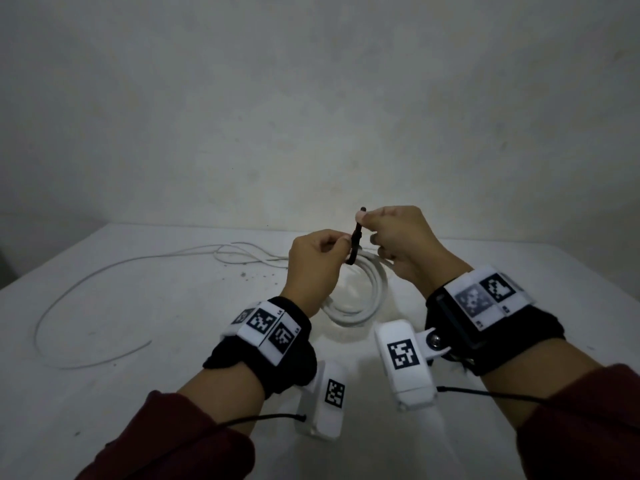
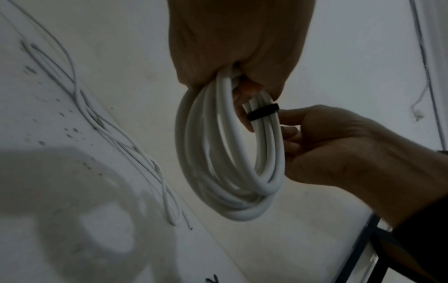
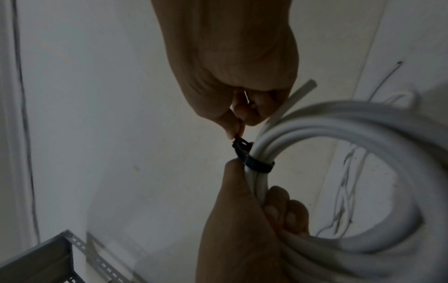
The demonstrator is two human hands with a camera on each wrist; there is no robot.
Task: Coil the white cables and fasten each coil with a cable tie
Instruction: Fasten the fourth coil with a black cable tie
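A coil of thick white cable (image 1: pixel 363 299) hangs above the white table (image 1: pixel 138 393) between my two hands. My left hand (image 1: pixel 341 242) grips the coil's top strands in a fist; in the right wrist view its thumb lies beside the black cable tie (image 3: pixel 257 163). The tie (image 1: pixel 356 237) wraps the coil's strands, and its tail stands upward. My right hand (image 1: pixel 367 220) pinches that tail between thumb and forefinger. In the left wrist view the coil (image 2: pixel 230 153) hangs from the left hand with the tie (image 2: pixel 263 114) banding it on the right side.
A long, thin white cable (image 1: pixel 104 271) lies loose across the table's left half, tangled near the back (image 1: pixel 249 254). Dark specks (image 1: pixel 256 275) dot the surface. A plain wall stands behind the table. A perforated metal frame (image 3: pixel 48 254) shows beyond the table edge.
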